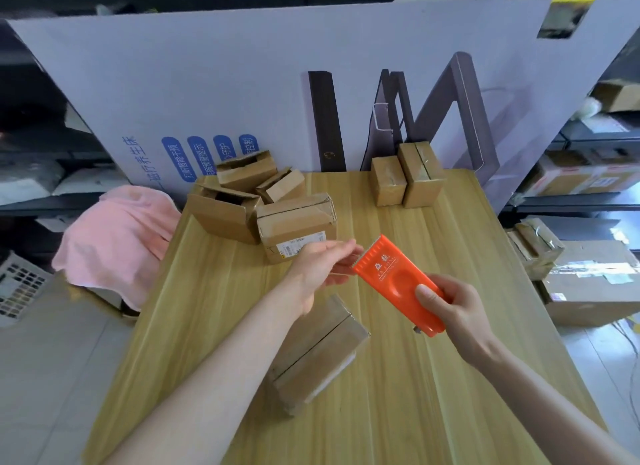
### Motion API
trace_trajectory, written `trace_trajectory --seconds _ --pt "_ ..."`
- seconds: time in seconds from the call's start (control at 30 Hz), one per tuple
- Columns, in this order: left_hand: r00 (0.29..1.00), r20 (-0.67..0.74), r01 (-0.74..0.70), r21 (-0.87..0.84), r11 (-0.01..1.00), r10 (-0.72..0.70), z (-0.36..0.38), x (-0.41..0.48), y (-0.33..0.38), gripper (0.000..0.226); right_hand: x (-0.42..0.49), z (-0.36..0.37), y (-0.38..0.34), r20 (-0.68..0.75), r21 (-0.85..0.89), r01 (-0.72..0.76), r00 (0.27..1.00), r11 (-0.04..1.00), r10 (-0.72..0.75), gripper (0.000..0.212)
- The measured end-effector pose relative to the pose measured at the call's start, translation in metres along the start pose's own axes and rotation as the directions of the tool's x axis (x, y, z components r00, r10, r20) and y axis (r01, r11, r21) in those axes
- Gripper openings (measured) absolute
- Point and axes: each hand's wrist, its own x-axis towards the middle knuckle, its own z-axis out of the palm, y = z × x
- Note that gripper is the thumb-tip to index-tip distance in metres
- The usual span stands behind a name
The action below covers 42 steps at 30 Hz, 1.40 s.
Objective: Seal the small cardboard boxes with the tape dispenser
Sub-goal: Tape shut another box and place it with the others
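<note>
A person's right hand (457,312) grips the lower end of an orange tape dispenser (394,277), thumb pressed on its face, holding it in the air above a wooden table (415,412). The left hand (322,267) reaches across to the dispenser's toothed end, where its fingertips pinch what looks like a strip of clear tape (353,264); the tape itself is hard to make out. Directly below the left wrist a small cardboard box (322,357) lies on the table, flaps closed, with its seam facing up. Just beyond the left hand sits a labelled box (298,229), and past it, farther left, a cluster of open boxes (225,212). Beyond the right hand, at the far edge of the table, two more boxes (405,179) stand on end, side by side. A pink cloth (117,236) is heaped to the left of the left arm, off the table. A large white cardboard sheet (242,84) stands behind everything.
</note>
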Motion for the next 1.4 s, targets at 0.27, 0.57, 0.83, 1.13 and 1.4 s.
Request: trace_trajectory --seconds 0.27,0.57,0.83,1.13,1.4 --pt "0.998 -0.065 -0.021 -0.007 1.000 0.020 -0.001 -0.002 0.006 0.009 -0.007 0.007 -0.004 -0.002 -0.085 0.045 0.999 0.995 -0.045 0.026" --pt "0.974 -0.220 -0.012 0.147 0.989 0.045 -0.002 0.009 -0.003 0.017 -0.014 0.015 0.000 -0.010 -0.221 0.070 0.997 0.973 -0.074 0.019" --pt "0.939 -0.339 0.063 0.330 0.942 0.056 -0.009 0.042 -0.019 0.025 -0.025 0.012 0.003 -0.083 -0.374 -0.038 0.997 0.926 0.007 0.014" --pt "0.933 -0.350 0.235 0.411 0.881 -0.085 -0.042 0.061 -0.065 0.010 -0.069 -0.031 0.053 -0.226 -0.506 -0.300 0.951 0.809 0.211 0.016" --pt "0.911 -0.403 0.292 0.485 0.824 -0.086 -0.035 0.074 -0.106 0.008 -0.065 -0.009 0.079 -0.303 -0.688 -0.418 0.908 0.593 0.289 0.027"
